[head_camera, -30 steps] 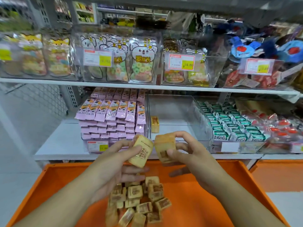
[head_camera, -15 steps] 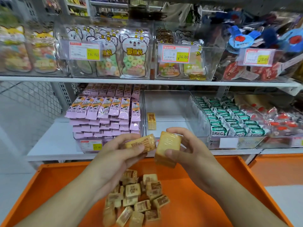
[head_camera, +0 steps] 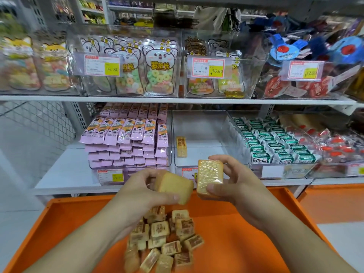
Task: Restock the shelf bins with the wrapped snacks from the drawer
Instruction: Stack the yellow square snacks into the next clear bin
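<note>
My left hand grips a yellow wrapped snack over the orange drawer. My right hand pinches a second wrapped snack, held upright just in front of the clear shelf bin. That bin holds a single snack standing at its left side. A heap of several wrapped snacks lies in the drawer below my hands.
A bin of pink packets stands left of the clear bin, and a bin of green packets stands to its right. The upper shelf carries bins of candy bags with price tags. Red packets fill the far right.
Both hands have risen slightly toward the shelf. The left snack has turned so its plain side faces up, and the right snack has tilted upright.
</note>
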`<control>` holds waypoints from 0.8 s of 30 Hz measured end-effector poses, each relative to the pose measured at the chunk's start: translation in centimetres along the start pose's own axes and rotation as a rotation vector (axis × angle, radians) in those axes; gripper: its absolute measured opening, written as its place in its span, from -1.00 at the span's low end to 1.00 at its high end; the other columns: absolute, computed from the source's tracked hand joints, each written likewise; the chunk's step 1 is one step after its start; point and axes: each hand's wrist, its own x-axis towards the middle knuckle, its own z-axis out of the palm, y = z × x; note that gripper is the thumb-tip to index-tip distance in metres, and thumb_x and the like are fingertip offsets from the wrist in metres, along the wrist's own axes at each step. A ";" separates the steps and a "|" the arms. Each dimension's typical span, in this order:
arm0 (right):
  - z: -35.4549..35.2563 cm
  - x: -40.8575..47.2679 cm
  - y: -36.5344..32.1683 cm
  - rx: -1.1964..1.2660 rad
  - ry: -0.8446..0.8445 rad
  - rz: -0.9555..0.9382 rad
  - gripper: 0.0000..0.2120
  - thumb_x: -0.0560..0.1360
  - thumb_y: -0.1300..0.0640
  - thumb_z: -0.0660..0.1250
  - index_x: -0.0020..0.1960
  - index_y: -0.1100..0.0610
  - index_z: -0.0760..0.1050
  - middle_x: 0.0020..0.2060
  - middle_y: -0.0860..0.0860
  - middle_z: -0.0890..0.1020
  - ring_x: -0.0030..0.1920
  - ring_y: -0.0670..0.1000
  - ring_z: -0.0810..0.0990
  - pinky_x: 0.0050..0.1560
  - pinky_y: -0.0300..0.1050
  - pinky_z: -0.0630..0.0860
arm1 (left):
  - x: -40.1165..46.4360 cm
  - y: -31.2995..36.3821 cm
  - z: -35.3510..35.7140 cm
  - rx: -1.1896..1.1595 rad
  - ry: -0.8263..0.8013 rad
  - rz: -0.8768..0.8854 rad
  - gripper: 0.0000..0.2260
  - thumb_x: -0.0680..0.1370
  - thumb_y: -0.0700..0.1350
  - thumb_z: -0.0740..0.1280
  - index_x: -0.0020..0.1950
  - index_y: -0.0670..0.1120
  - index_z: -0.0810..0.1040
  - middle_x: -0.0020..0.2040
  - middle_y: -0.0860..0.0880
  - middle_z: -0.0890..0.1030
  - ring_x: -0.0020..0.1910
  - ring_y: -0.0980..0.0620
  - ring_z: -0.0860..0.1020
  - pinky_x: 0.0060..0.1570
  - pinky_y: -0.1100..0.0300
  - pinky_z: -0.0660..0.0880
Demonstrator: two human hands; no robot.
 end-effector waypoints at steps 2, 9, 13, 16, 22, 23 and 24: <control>-0.1 0.0 -0.1 -0.065 0.001 -0.006 -0.48 0.45 0.51 0.47 0.33 0.15 0.53 0.25 0.16 0.63 0.07 0.30 0.73 0.12 0.25 0.68 | 0.1 -0.3 0.2 -0.081 -0.037 -0.018 -0.38 0.13 -0.16 0.72 0.16 -0.13 0.69 0.02 -0.18 0.75 0.07 -0.20 0.71 0.20 -0.16 0.60; 0.9 0.0 0.6 -0.109 -0.052 0.008 -0.52 0.47 0.41 0.52 0.30 0.07 0.59 0.20 0.20 0.58 0.05 0.25 0.74 0.02 0.03 0.65 | -0.4 -0.3 1.4 -0.389 -0.024 -0.131 -0.61 0.41 -0.10 0.54 0.24 -0.05 0.69 0.12 -0.16 0.74 0.01 -0.14 0.70 -0.07 -0.03 0.62; 2.2 -0.1 0.8 -0.152 -0.024 0.011 -0.64 0.53 0.34 0.49 0.27 0.08 0.60 0.07 0.15 0.61 0.01 0.16 0.73 -0.08 -0.08 0.63 | -0.8 -0.3 2.5 -0.336 -0.007 -0.147 -0.57 0.38 0.02 0.55 0.18 -0.15 0.71 -0.11 -0.10 0.72 -0.26 0.00 0.58 -0.29 0.12 0.35; 2.6 0.0 1.5 -0.190 0.017 0.034 -0.77 0.60 0.21 0.46 0.24 0.04 0.60 0.07 0.09 0.61 0.03 0.15 0.74 0.06 0.15 0.69 | -0.8 -0.2 2.7 -0.291 -0.035 -0.147 -0.58 0.40 -0.01 0.57 0.19 -0.16 0.69 -0.12 -0.09 0.72 -0.30 0.03 0.59 -0.28 0.12 0.39; 2.9 -0.1 1.6 -0.429 -0.009 0.029 -0.76 0.66 -0.02 0.36 0.32 -0.08 0.49 0.08 -0.02 0.70 0.00 -0.07 0.72 -0.04 -0.17 0.64 | -0.3 -0.3 2.5 -0.270 -0.040 -0.173 -0.56 0.37 -0.16 0.60 0.21 -0.20 0.65 0.02 -0.21 0.75 -0.02 -0.17 0.74 0.07 -0.12 0.66; 2.7 0.1 1.7 -0.514 -0.017 0.000 -0.72 0.66 -0.07 0.36 0.34 -0.11 0.46 0.17 -0.01 0.65 0.05 -0.10 0.70 0.03 -0.15 0.64 | -0.2 -0.2 2.5 -0.278 -0.039 -0.179 -0.55 0.35 -0.17 0.60 0.21 -0.21 0.65 0.02 -0.22 0.75 -0.04 -0.17 0.74 0.07 -0.13 0.67; 2.4 0.2 1.8 -0.594 -0.034 -0.036 -0.63 0.63 -0.12 0.39 0.40 -0.14 0.42 0.27 -0.07 0.58 0.14 -0.13 0.65 0.14 -0.10 0.63 | -0.1 -0.2 2.6 -0.280 -0.039 -0.182 -0.54 0.35 -0.18 0.60 0.22 -0.22 0.64 0.02 -0.23 0.75 -0.05 -0.17 0.74 0.06 -0.12 0.67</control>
